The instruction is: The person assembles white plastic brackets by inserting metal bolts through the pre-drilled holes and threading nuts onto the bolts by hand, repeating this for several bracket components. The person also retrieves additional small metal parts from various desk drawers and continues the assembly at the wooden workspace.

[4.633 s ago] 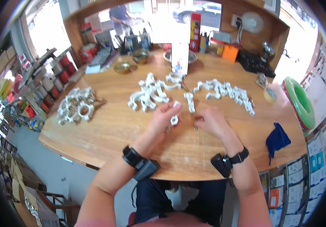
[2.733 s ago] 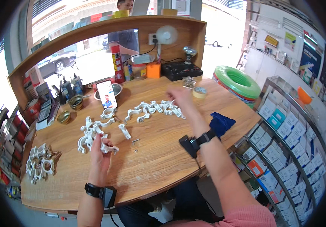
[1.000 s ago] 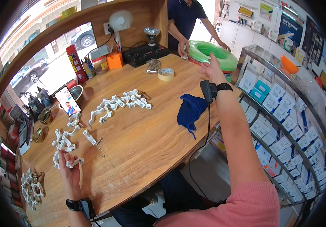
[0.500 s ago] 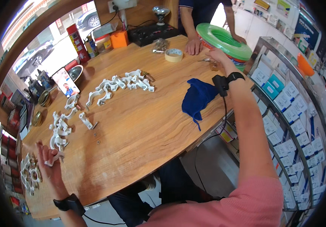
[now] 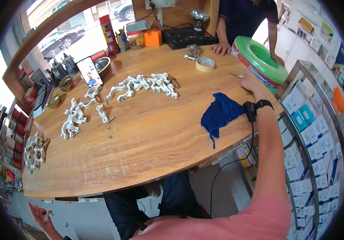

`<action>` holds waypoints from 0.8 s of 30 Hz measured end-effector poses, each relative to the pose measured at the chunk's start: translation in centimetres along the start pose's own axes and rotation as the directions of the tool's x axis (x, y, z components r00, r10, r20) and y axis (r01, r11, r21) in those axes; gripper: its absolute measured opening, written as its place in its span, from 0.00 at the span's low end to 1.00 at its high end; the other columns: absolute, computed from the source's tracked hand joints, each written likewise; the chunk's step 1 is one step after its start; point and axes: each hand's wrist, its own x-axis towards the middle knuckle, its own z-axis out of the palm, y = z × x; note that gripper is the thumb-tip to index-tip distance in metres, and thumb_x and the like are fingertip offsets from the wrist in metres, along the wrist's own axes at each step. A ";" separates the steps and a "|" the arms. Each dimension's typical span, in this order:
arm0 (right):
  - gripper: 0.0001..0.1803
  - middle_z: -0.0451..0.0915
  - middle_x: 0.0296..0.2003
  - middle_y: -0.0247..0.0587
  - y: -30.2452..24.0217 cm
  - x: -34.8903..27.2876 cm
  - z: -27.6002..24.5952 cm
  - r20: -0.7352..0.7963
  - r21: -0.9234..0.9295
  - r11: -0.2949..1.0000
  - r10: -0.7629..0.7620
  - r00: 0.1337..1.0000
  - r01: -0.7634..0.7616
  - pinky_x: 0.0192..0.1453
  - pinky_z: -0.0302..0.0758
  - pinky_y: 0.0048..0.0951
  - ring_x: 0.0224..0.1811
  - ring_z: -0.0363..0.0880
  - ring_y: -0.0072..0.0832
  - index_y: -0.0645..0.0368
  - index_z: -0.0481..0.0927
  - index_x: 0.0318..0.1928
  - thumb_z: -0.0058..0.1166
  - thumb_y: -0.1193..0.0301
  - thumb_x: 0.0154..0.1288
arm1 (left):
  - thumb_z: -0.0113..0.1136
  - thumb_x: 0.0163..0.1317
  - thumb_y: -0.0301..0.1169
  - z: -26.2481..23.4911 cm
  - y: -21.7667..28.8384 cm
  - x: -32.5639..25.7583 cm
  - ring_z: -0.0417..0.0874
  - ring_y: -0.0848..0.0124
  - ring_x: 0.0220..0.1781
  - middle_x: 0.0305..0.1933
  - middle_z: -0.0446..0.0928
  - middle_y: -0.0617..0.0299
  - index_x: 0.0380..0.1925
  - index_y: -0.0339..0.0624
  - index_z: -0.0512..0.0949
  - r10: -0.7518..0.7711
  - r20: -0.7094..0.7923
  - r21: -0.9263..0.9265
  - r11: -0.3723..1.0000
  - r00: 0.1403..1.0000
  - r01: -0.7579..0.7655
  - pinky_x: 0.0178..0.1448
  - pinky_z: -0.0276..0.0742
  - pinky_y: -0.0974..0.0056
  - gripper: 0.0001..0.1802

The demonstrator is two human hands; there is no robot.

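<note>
My left hand (image 5: 40, 216) is off the table's near left edge, its fingers closed on a small white pipe clamp piece (image 5: 47, 216). At the far right of the table, my right hand (image 5: 254, 85) has its fingers bent around a small tool with a pointed metal tip (image 5: 236, 75); the rest of it is hidden by the hand. A crumpled dark blue cloth (image 5: 222, 112) lies just left of my right wrist. White pipe clamps (image 5: 140, 83) with screws spread in an arc, a single one (image 5: 101, 113) lies apart near two small nuts (image 5: 109, 133), and several more are clustered (image 5: 34, 153) at the left edge.
A propped phone (image 5: 89, 72) stands behind the clamps. A tape roll (image 5: 204, 64), a bag of small hardware (image 5: 194, 51) and a green hose coil (image 5: 260, 60) are at the back. Another person's hand (image 5: 221, 49) rests there. A glass display case (image 5: 300, 120) borders the right; a cable (image 5: 220, 168) hangs from my right wrist.
My left hand, with the clamp piece, has moved from over the table to beyond its near edge. My right hand has come down around the metal-tipped tool. The whole view has shifted.
</note>
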 end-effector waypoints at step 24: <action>0.18 0.67 0.15 0.30 7.9 -26.2 7.1 0.526 0.850 -0.150 0.202 0.826 -0.505 0.14 0.59 0.21 0.13 0.64 0.21 0.51 0.68 0.25 0.46 0.50 0.57 | 0.42 0.59 0.41 -16.6 -10.9 2.3 0.69 0.63 0.44 0.43 0.69 0.56 0.49 0.40 0.65 -0.360 -0.041 0.414 0.843 0.932 0.344 0.47 0.68 0.58 0.21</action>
